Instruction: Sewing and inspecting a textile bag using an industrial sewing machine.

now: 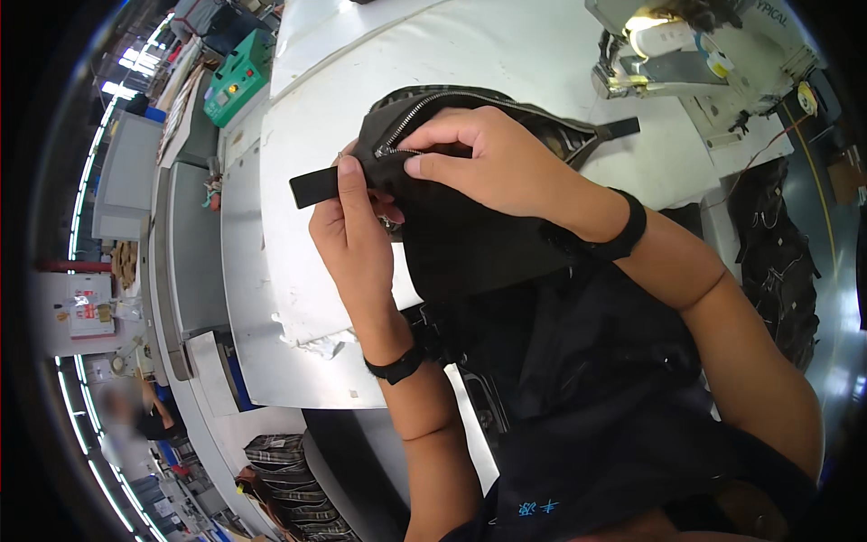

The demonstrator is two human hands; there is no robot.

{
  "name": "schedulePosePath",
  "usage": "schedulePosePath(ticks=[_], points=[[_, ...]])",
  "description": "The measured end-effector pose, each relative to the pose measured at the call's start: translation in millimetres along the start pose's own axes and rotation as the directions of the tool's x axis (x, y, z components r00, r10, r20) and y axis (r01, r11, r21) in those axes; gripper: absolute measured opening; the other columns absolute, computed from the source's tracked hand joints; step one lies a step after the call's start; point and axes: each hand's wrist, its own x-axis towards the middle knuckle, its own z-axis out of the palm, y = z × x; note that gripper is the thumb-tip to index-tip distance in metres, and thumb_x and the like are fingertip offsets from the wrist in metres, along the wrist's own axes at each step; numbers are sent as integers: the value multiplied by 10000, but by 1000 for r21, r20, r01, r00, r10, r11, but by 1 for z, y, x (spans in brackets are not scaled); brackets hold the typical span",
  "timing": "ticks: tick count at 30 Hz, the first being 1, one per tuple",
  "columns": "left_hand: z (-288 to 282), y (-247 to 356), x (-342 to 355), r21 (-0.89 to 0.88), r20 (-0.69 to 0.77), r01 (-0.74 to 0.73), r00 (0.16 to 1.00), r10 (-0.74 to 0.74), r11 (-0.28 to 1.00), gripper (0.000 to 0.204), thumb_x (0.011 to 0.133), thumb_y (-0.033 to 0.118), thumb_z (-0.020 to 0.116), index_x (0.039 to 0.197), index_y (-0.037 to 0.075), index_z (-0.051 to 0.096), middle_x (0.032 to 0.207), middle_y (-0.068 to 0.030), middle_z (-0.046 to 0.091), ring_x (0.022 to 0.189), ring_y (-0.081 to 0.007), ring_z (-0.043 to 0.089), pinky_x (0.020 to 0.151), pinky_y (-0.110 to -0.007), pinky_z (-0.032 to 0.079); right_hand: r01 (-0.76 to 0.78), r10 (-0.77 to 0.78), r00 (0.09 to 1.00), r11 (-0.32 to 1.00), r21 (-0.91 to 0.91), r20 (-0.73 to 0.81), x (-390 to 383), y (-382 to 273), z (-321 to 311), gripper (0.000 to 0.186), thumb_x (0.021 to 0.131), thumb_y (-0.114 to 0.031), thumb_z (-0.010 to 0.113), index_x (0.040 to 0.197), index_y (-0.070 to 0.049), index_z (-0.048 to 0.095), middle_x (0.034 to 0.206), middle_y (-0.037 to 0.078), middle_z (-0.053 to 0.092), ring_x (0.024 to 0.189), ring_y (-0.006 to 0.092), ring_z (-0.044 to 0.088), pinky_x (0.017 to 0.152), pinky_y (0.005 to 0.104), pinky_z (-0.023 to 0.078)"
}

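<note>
A dark fabric bag (452,253) with a silver-toothed zipper (411,122) lies partly over the white table in front of me. Its mouth gapes, and plaid lining (575,141) shows toward the right end. My left hand (355,217) grips the bag's left end, thumb on top, beside a short black webbing strap (316,187). Thumb and fingers of my right hand (506,163) are closed on the zipper edge close to that end; the fingertips are partly hidden. Another short strap (621,127) sticks out at the bag's right tip.
A sewing machine (713,54) stands at the far right of the white table (343,99). Dark fabric pieces (774,262) hang at the right. At the left are a green control box (238,79), stacked plaid pieces (287,479) and, farther off, another person (135,415).
</note>
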Motion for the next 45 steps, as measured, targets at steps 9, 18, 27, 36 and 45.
schedulePosePath(ticks=[9,18,27,36,45], points=[[40,6,-16,19,-34,36,999,-36,999,324,1044,261,624,1156,-35,694,769,-36,632,580,-81,540,466,-241,408,312,-331,941,928,-205,-66,-38,17,-22,233,1016,-174,641,1127,21,704,971,163,726,894,274,694,807,362,534],[98,-11,5,302,1,-76,997,79,950,269,977,234,732,895,-13,664,660,-20,597,507,-56,480,431,-216,366,243,-357,907,877,-413,-224,-51,46,-63,197,970,-213,667,949,-20,700,863,185,694,849,406,666,743,479,524],[147,-44,57,429,13,-126,991,134,894,276,900,201,779,909,-56,681,770,-78,664,717,-173,593,702,-324,504,29,-392,845,712,-701,-364,-24,75,-83,248,961,-214,640,807,-22,668,698,188,671,711,397,687,673,498,544],[194,-20,29,189,470,-455,820,327,870,291,877,220,832,1056,2,761,991,-117,720,912,-211,657,835,-350,527,4,-410,784,755,-656,-467,-49,96,-86,160,864,-160,659,758,-42,687,653,172,677,637,383,699,595,481,549],[206,-17,29,379,624,-611,723,295,695,219,957,177,749,893,-18,675,878,-108,670,808,-235,619,776,-344,499,33,-366,806,812,-583,-464,-57,103,-93,125,828,-146,660,755,-48,689,706,175,705,674,381,710,608,501,547]])
